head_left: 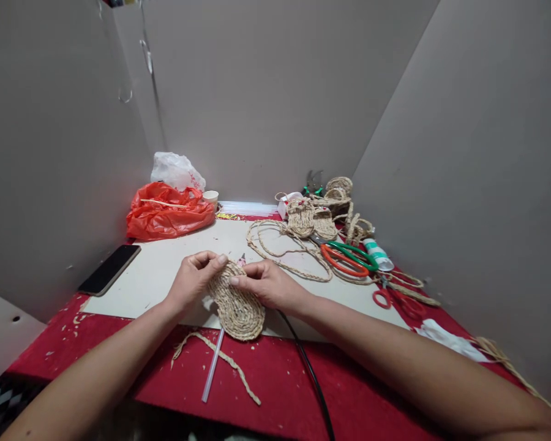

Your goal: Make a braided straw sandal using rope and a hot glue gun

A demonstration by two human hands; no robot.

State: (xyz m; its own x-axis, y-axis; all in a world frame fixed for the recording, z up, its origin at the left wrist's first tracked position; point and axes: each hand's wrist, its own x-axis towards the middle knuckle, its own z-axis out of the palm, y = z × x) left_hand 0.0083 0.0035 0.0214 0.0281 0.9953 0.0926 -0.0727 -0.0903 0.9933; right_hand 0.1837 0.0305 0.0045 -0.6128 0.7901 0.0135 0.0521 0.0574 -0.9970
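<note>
Forearms (371, 346) reach in, left hand (195, 277) and right hand (270, 285) pinching the woven sole (241, 312) above the surface (280, 392), seemingly light and pliable, best held by its edges, tucked fingers hard to see.

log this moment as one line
left hand: pinching upper edge of woven piece | right hand: gripping its side, thumb on face | nearby: loose braided strand, phone

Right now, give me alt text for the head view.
A left hand and a right hand hold a tan, sole-shaped, woven-fibre piece over a red table. Beyond are a crumpled orange-red plastic bag, left, and more tan woven pieces, right.
</note>
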